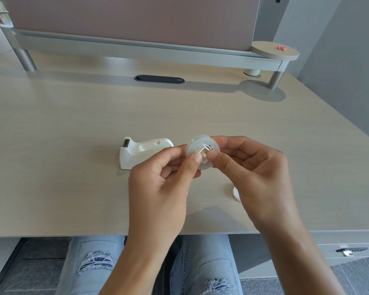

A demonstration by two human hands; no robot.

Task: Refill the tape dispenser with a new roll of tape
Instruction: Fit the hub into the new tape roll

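My left hand point(158, 177) and right hand point(254, 167) pinch the tape roll point(201, 151), pressing its hub point(205, 154) in; next it must drop into the empty dispenser point(143, 152) mid-tabletop.

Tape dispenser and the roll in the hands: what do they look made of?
Tape dispenser: apparently white moulded plastic, smooth with a slight sheen and rounded edges. Roll: likely clear tape, translucent and glossy, on a white, probably plastic hub.

Bare desk point(73, 128) leftward; dispenser point(143, 152) just behind hands.
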